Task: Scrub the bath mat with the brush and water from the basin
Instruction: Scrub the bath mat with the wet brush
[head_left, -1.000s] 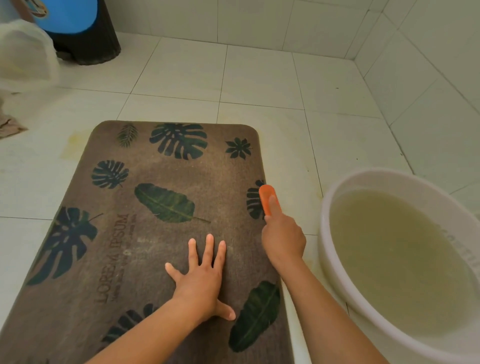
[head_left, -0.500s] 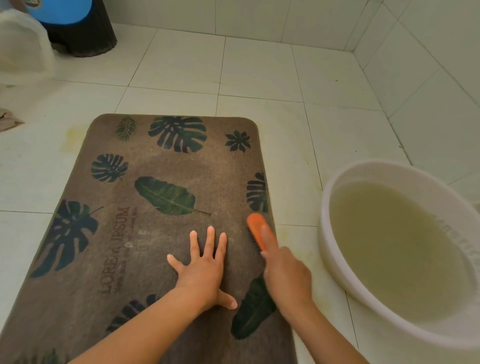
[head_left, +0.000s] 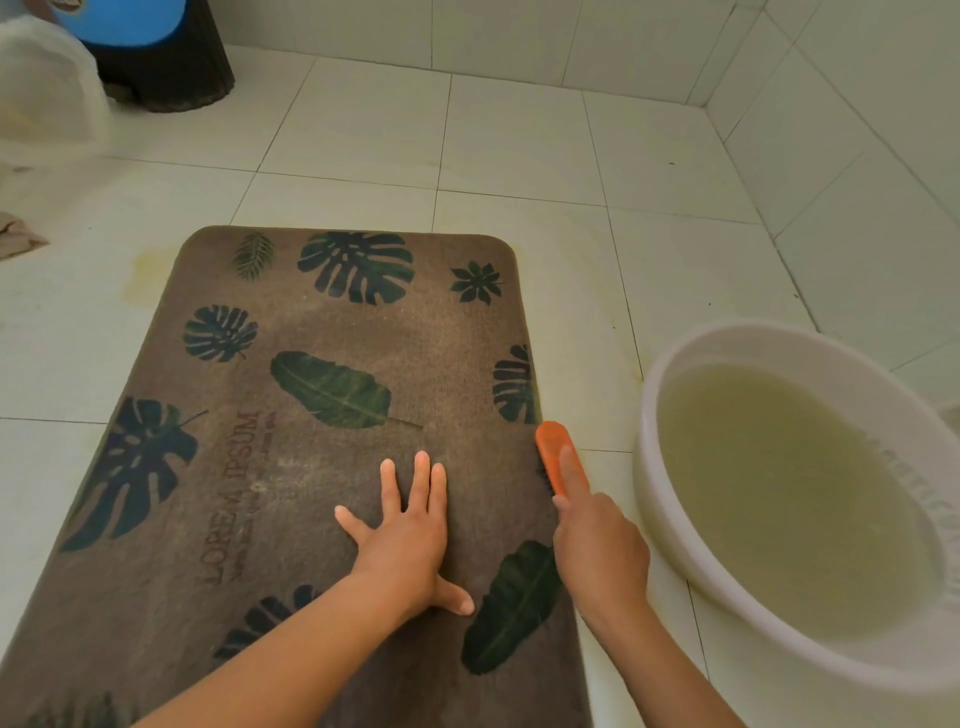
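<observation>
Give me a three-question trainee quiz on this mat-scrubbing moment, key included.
1. True or false: the left hand lies flat on the bath mat.
2. The right hand holds the orange brush at the mat's: A) left edge, B) right edge, C) far end.
3. Fill in: the basin holds cloudy ____.

Key: 1 true; 2 B; 3 water.
</observation>
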